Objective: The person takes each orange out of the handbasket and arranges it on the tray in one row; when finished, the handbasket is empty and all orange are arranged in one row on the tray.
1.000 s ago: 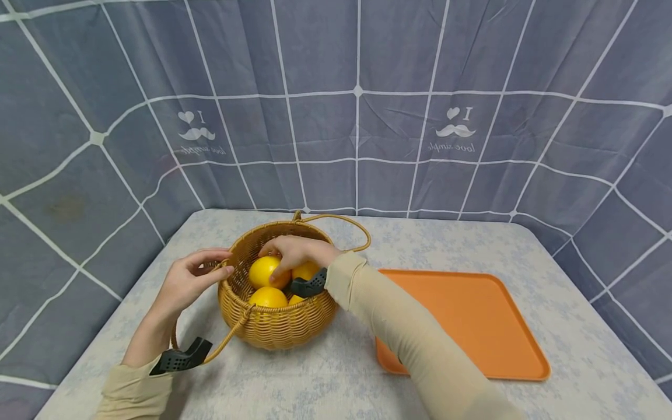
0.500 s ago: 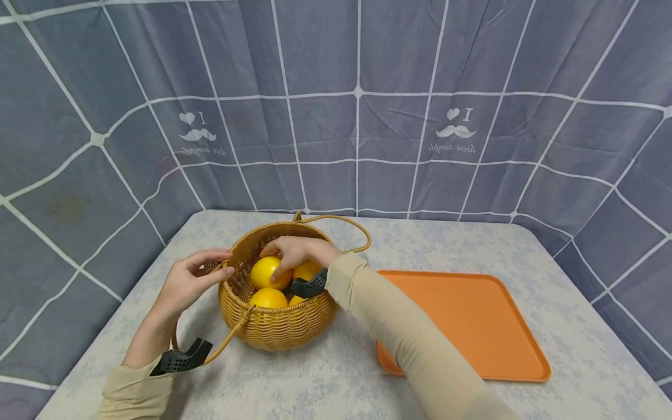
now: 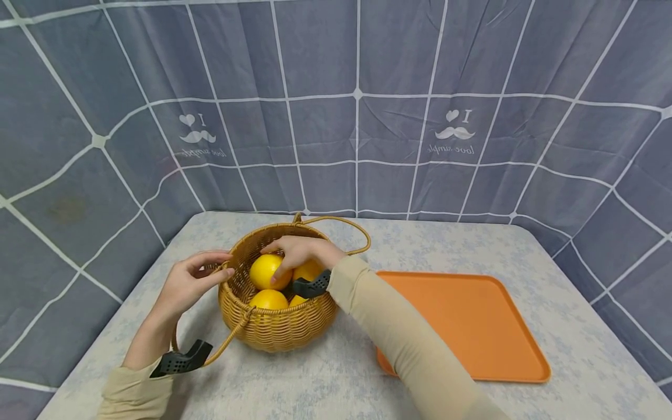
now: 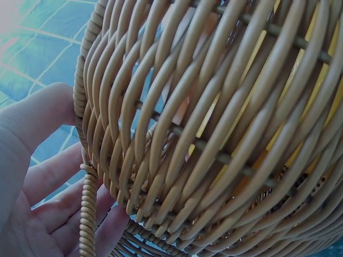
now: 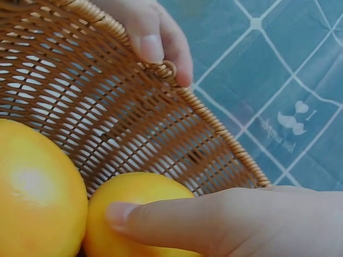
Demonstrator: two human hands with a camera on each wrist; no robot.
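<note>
Nearest, two beige sleeves [image 3: 406, 332] reach in from below, a black wrist device [image 3: 184, 357] at each cuff. Beside the left one, a cane handle [image 3: 228, 344] slants up to the wicker basket [image 3: 286, 329], which stands on the pale table [image 3: 294, 391] between the hands. Just inside its near wall sit a front fruit [image 3: 269, 299], round and yellow, and a half-hidden fruit [image 3: 296, 301].

The left hand [image 3: 186, 283] comes up on the basket's left side, thumb and fingers bent together to pinch the rim. The held fruit [image 3: 265, 270] lies inside the basket, behind the front fruit, right of the left hand and apart from it. The right hand [image 3: 299, 254] arches over it from the right, gripping it with the thumb on the near side and fingers round the far side; whether it is raised, I cannot tell. A neighbouring fruit [image 3: 308, 269] sits under that wrist.

To the right, partly behind the right sleeve, is an orange tray [image 3: 467, 326]. A blue-grey checked curtain [image 3: 325, 128] hangs behind everything.
</note>
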